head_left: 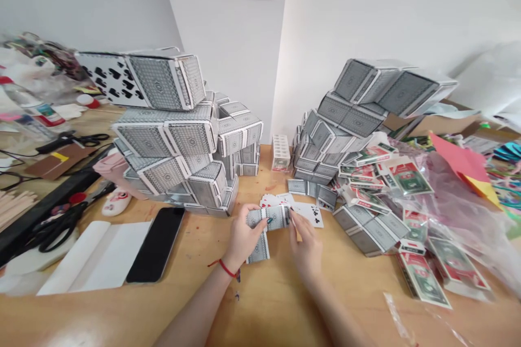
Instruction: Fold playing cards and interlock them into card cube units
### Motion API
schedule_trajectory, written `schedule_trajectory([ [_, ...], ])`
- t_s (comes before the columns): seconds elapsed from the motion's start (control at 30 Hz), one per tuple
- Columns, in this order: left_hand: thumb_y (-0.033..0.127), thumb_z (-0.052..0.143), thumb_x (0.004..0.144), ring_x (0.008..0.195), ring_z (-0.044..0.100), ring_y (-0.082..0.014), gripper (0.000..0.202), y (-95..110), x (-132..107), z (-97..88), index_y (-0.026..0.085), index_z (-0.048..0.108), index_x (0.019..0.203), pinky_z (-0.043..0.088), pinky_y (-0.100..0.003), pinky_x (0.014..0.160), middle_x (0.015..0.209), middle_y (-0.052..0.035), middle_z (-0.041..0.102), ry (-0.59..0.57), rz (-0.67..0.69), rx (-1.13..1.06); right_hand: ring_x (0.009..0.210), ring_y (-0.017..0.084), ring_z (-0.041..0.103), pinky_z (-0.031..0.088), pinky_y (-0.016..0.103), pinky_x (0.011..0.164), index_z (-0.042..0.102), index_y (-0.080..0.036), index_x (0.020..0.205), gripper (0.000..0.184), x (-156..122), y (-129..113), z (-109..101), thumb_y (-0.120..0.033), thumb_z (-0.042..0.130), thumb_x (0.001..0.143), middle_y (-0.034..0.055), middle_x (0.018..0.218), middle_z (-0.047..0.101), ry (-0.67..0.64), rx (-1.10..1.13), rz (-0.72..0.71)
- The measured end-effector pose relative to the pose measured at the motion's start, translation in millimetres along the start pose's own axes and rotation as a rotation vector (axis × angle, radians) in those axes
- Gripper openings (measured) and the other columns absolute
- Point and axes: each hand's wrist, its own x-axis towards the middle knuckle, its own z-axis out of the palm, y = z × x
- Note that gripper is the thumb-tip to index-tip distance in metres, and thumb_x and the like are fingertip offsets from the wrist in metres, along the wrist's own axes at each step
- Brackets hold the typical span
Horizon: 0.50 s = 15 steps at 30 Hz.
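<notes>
1. Left hand (244,236), lower centre: closed narrowly on the left end of a grey-backed pack of playing cards (273,217); red string bracelet (226,268) on the wrist.
2. Right hand (305,241): fingers narrow, fingertips (293,218) touching the pack's right end. Pack is held between both hands, over the centre of the wooden table (277,303).
3. Directly below the pack: a separate grey-backed card (259,248), partly under the left hand.
4. Just beyond the hands: face-up playing cards (309,214), clubs visible.
5. Upper left of centre: tall stack of card boxes (166,141). Upper right of centre: second stack of card boxes (350,119). Both are tilted and irregular.
6. Right of the hands: loose packs with banknote-printed faces (409,178), beside a clear plastic sheet (459,200).
7. Left of the hands: black smartphone (157,244), and black-handled scissors (55,227) further left.
</notes>
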Motion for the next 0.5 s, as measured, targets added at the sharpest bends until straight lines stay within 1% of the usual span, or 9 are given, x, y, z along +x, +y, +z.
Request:
schedule_trajectory([
  [0.03, 0.031, 0.057, 0.07, 0.073, 0.056, -0.0146, 0.025, 1.6, -1.5, 0.3, 0.019, 0.051, 0.091, 0.043, -0.026, 0.066, 0.085, -0.0016, 0.059, -0.003, 0.007, 0.001, 0.104, 0.024, 0.053, 0.04, 0.038, 0.09, 0.056, -0.017, 0.111, 0.035, -3.5, -2.8, 2.5, -0.031, 0.041, 0.082, 0.0114, 0.111, 0.059, -0.02, -0.013, 0.023],
  [0.1, 0.031, 0.057, 0.071, 0.072, 0.056, -0.0148, 0.023, 4.6, -4.7, 0.7, 0.02, 0.051, 0.09, 0.043, -0.026, 0.067, 0.084, -0.0018, 0.06, -0.019, 0.023, 0.009, 0.104, 0.025, 0.053, 0.042, 0.038, 0.087, 0.05, -0.017, 0.119, 0.041, -8.2, -6.7, 6.4, -0.033, 0.042, 0.082, 0.0118, 0.116, 0.056, -0.085, -0.004, 0.141],
  [0.17, 0.031, 0.057, 0.071, 0.073, 0.057, -0.0155, 0.022, 6.8, -7.5, 1.0, 0.02, 0.051, 0.089, 0.043, -0.027, 0.069, 0.085, -0.002, 0.06, -0.04, 0.04, 0.019, 0.104, 0.026, 0.054, 0.044, 0.037, 0.085, 0.049, -0.018, 0.121, 0.044, -9.3, -7.6, 8.0, -0.036, 0.044, 0.081, 0.0114, 0.117, 0.056, -0.141, 0.067, 0.266],
  [0.23, 0.031, 0.057, 0.071, 0.076, 0.057, -0.0162, 0.021, 8.0, -9.6, 1.2, 0.021, 0.051, 0.088, 0.043, -0.027, 0.07, 0.085, -0.0021, 0.061, -0.059, 0.05, 0.025, 0.105, 0.026, 0.053, 0.042, 0.038, 0.087, 0.052, -0.017, 0.117, 0.044, -7.6, -5.9, 8.0, -0.039, 0.046, 0.079, 0.0105, 0.115, 0.057, -0.152, 0.181, 0.338],
  [0.33, 0.031, 0.057, 0.071, 0.076, 0.057, -0.0161, 0.021, 8.1, -10.7, 1.8, 0.021, 0.05, 0.088, 0.043, -0.027, 0.07, 0.085, -0.0019, 0.061, -0.071, 0.051, 0.027, 0.104, 0.026, 0.053, 0.04, 0.038, 0.091, 0.059, -0.016, 0.106, 0.04, -2.9, -1.1, 6.9, -0.039, 0.05, 0.076, 0.009, 0.11, 0.061, -0.139, 0.355, 0.388],
  [0.4, 0.03, 0.057, 0.071, 0.074, 0.056, -0.0157, 0.021, 7.5, -10.6, 2.3, 0.021, 0.05, 0.089, 0.043, -0.027, 0.068, 0.085, -0.0017, 0.06, -0.067, 0.043, 0.022, 0.096, 0.025, 0.058, 0.043, 0.038, 0.087, 0.062, -0.016, 0.1, 0.038, -0.3, 1.3, 6.5, -0.041, 0.054, 0.073, 0.0084, 0.103, 0.064, -0.146, 0.467, 0.432],
  [0.5, 0.028, 0.057, 0.07, 0.074, 0.056, -0.0155, 0.021, 6.2, -10.2, 3.2, 0.02, 0.05, 0.088, 0.042, -0.026, 0.067, 0.084, -0.0014, 0.06, -0.063, 0.031, 0.009, 0.082, 0.024, 0.061, 0.049, 0.034, 0.073, 0.063, -0.015, 0.093, 0.039, 1.3, 2.5, 6.2, -0.045, 0.057, 0.069, 0.0084, 0.09, 0.068, -0.154, 0.579, 0.486],
])
